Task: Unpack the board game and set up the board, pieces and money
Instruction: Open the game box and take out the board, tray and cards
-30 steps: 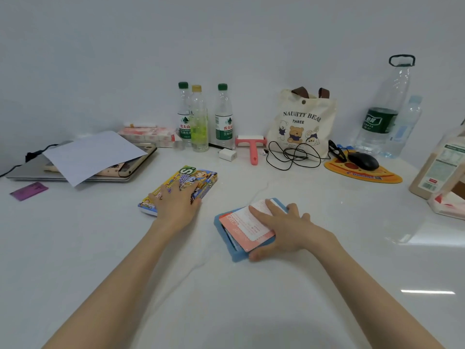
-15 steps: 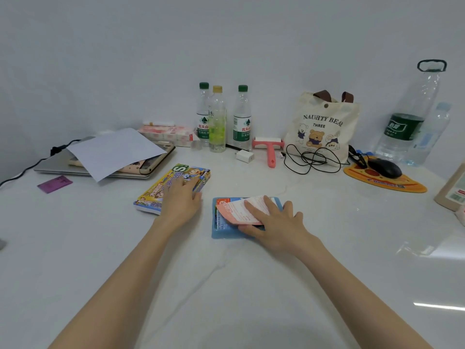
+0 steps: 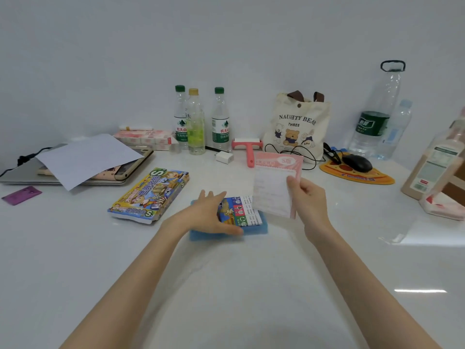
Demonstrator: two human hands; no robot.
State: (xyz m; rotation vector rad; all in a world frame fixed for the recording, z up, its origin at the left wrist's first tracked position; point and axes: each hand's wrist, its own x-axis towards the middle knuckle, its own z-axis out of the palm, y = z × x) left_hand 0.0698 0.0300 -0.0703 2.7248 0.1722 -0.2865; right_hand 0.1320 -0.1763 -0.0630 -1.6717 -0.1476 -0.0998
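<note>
The colourful game box lid (image 3: 151, 195) lies on the white table, left of centre. The blue box tray (image 3: 259, 229) sits in the middle with a folded printed board (image 3: 240, 211) showing inside it. My left hand (image 3: 210, 216) lies flat over the tray's left half, fingers spread, thumb on the contents. My right hand (image 3: 308, 201) holds a pink and white paper sheet (image 3: 275, 185) upright above the tray's right side.
Three bottles (image 3: 195, 122), a pink roller (image 3: 247, 149), a charger plug (image 3: 224, 157), a bear tote bag (image 3: 297, 127) with cables and a mouse on an orange pad (image 3: 357, 171) stand at the back. A laptop under white paper (image 3: 85, 157) and a purple card (image 3: 21, 195) lie left.
My right hand lifted the pink sheet off the blue tray and raised it upright. My left hand left the game box lid and came down on the tray.
</note>
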